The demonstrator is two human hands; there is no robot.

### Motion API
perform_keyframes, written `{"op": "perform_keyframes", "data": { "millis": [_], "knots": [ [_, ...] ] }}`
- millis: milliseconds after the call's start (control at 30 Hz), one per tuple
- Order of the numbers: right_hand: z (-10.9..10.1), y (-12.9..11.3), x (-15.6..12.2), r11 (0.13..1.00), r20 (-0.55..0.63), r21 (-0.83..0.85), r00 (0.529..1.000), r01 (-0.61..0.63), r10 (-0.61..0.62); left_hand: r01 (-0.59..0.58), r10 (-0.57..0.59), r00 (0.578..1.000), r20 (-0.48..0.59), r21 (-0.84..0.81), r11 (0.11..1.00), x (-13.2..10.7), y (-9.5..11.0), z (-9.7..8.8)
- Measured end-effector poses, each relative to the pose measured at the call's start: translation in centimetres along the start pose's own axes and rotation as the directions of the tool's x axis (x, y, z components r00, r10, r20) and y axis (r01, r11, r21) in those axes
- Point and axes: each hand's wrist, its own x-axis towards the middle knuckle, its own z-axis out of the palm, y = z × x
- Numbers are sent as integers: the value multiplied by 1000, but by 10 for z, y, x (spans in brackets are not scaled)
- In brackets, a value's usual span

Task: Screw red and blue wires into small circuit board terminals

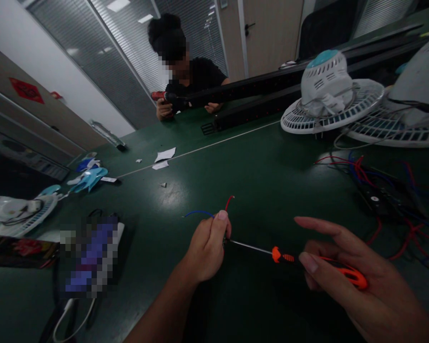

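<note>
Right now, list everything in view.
screwdriver: one, orange, black, lower right
wires: two, red, blue, centre
table: one, green, underneath
fans: three, white, two right, one left
wired units: count unclear, black, right
beams: at least two, black, far side
co-worker: one, black top, far side
drill: one, red, black, with co-worker
paper scraps: several, white, mid-table
loose pieces: several, blue, left
pixelated item: one, purple, white, left
wall sign: one, red, upper left
left hand: one, bare, centre
right hand: one, bare, lower right

The screwdriver shaft [252, 246] is smooth, shiny metal.
</note>
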Motion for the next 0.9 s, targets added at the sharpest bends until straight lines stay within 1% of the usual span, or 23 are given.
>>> {"op": "perform_keyframes", "data": {
  "millis": [167,267,433,567,667,733,833,900],
  "knots": [
    [-2,0,-1,1000,10,-14,1000,14,-14,1,-1,1000,4,5,1000,-2,1,0],
    [-1,-2,-3,1000,-1,20,1000,-5,6,-2,2,1000,5,3,1000,-2,1,0],
    [5,-8,-4,993,-85,89,993,-75,83,-2,2,1000,-1,13,1000,0,2,0],
    [6,-10,-4,994,-61,106,998,-21,28,12,-12,1000,2,2,1000,0,3,0],
    [9,-13,-5,989,-139,128,986,-71,89,21,-20,1000,20,-21,1000,-2,2,-1],
    [10,-14,-5,985,-177,138,976,-106,129,35,-32,998,46,-47,998,-3,1,-3],
    [9,-13,-3,992,-125,99,988,-83,95,35,-16,992,125,-146,989,-2,-2,-5],
    [7,-11,-1,996,-129,67,989,-59,68,36,6,982,187,-221,975,-1,-5,-7]
  ]
}}
